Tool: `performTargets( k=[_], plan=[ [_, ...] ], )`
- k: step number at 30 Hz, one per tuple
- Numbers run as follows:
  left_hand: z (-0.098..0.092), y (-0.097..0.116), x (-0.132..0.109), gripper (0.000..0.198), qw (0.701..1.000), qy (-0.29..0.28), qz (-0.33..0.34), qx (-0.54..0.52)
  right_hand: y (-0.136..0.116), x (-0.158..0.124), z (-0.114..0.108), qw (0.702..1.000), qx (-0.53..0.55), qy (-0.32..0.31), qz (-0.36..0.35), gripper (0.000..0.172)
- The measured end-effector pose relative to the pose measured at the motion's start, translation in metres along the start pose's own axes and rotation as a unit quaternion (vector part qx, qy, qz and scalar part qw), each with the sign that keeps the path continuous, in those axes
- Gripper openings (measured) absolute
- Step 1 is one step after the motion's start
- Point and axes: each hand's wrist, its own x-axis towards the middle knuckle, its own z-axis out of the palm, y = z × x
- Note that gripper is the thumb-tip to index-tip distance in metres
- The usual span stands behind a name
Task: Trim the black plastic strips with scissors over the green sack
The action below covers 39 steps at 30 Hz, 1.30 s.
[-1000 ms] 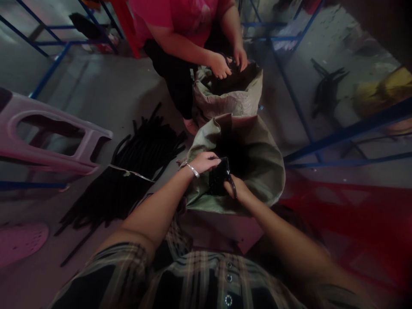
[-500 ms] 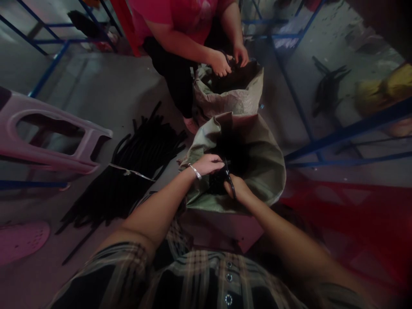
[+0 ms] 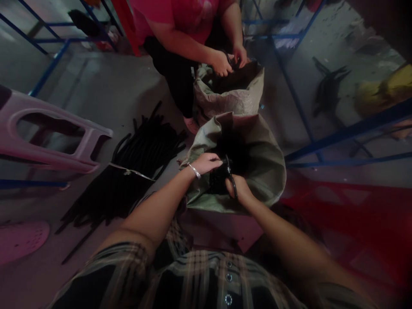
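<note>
The left hand (image 3: 207, 163) reaches over the near rim of a green-grey woven sack (image 3: 262, 189), its thumb and fingers pinched together on black material (image 3: 218, 182) that hangs in the mouth of the sack; the shape of that material is lost in the dark. A silver bracelet (image 3: 195, 171) circles the left wrist. Just beside it, the right hand (image 3: 238, 187) grips a pair of black-handled scissors (image 3: 229, 171), with the handle loop around the thumb side and the blades pointing away from the wearer, close to the left fingertips. Whether the blades are touching the material cannot be told.

Directly beyond stands a second, paler sack (image 3: 236, 103). Over its opening, a co-worker in a pink shirt (image 3: 180, 21) holds both hands near each other, with something dark between them.

On the floor (image 3: 106, 81), left of the near sack, lies a bundle of long black strips (image 3: 141, 154), crossed by a pale tie (image 3: 128, 171). A pinkish plastic stool (image 3: 86, 133) stands farther left, and a pink clog (image 3: 24, 240) shows at the lower left edge. Blue metal bars (image 3: 350, 128) run along the right, near a yellow bundle (image 3: 386, 88). The wearer's plaid shirt (image 3: 206, 274) fills the bottom.
</note>
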Motion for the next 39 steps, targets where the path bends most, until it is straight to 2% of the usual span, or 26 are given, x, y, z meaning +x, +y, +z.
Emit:
performTargets(
  k=[5, 10, 15, 19, 25, 33, 39],
  plan=[
    [-0.001, 0.001, 0.001, 0.021, 1.0, 0.005, -0.011, 0.0, 0.0, 0.0, 0.001, 1.0, 0.014, -0.008, 0.023, 0.019],
    [-0.003, -0.002, 0.002, 0.022, 1.0, 0.005, -0.009, -0.006, 0.003, 0.0, 0.001, 0.999, 0.032, 0.004, 0.017, 0.019],
    [-0.004, -0.003, 0.003, 0.024, 1.0, 0.011, -0.011, -0.014, 0.003, 0.004, 0.001, 0.998, 0.048, 0.005, 0.048, 0.02],
    [-0.004, 0.001, 0.002, 0.024, 0.999, 0.024, -0.015, -0.03, -0.004, 0.006, -0.001, 0.997, -0.001, -0.028, 0.075, 0.017],
    [0.0, 0.003, 0.001, 0.021, 0.999, -0.003, -0.006, -0.045, -0.011, 0.002, -0.005, 0.99, -0.096, -0.096, 0.044, 0.02],
    [0.008, 0.002, -0.002, 0.021, 1.0, -0.02, -0.003, -0.022, -0.012, 0.003, -0.006, 0.991, -0.092, -0.093, 0.037, 0.023],
    [0.01, -0.001, 0.0, 0.023, 1.0, -0.016, 0.001, -0.008, -0.003, 0.001, -0.003, 0.994, -0.081, -0.069, 0.005, 0.017]
  ],
)
